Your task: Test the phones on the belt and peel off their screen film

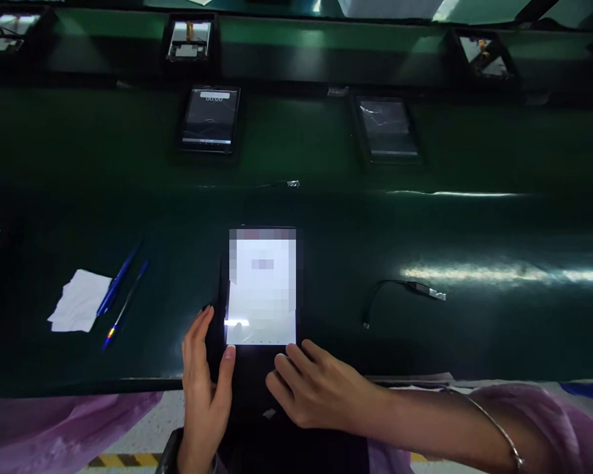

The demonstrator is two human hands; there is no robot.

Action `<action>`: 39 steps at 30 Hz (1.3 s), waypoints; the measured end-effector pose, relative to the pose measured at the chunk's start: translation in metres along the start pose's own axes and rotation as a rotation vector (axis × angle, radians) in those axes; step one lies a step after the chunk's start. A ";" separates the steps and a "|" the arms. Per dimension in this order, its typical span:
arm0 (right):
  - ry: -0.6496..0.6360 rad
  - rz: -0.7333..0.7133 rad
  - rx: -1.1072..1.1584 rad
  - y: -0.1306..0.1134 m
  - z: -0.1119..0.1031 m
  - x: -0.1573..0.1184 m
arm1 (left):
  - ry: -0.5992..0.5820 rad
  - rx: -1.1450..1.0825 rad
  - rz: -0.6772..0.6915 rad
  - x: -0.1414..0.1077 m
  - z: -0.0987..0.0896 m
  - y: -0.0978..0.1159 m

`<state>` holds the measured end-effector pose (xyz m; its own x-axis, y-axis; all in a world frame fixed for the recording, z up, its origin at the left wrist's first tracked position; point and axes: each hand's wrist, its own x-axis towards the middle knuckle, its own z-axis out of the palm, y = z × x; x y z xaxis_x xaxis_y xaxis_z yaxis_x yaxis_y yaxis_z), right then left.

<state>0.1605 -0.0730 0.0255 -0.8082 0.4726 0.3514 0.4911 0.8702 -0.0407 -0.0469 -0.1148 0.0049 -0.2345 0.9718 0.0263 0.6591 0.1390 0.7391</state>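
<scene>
A tablet (261,289) with a bright white screen lies before me near the table's front edge; part of its screen is blurred. My left hand (205,368) is open beside its lower left side, fingers stretched upward and the thumb at the bottom left corner. At the lower right corner is my right hand (316,385), its fingers curled in and the fingertips turned out of sight. Whether anything is between them is hidden.
A short cable (400,283) lies to the right. White paper pieces (82,301) and blue pens (121,283) are at left. Further back lie two dark-screened tablets (210,122) (388,128), a small silver-ended cable (291,184) and several black frames (190,39) on the back strip.
</scene>
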 end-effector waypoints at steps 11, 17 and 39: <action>-0.116 0.060 0.252 0.036 -0.014 -0.011 | 0.007 -0.063 -0.039 -0.001 0.000 -0.002; -0.126 0.169 0.553 0.045 -0.004 -0.020 | -0.006 -0.057 -0.043 -0.001 0.000 -0.001; 0.040 0.456 0.948 0.127 0.000 0.039 | -0.144 0.197 0.099 0.003 0.007 -0.004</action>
<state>0.1912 0.0558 0.0346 -0.5914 0.7926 0.1482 0.2767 0.3721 -0.8860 -0.0450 -0.1112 -0.0030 -0.0675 0.9976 -0.0144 0.8037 0.0629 0.5916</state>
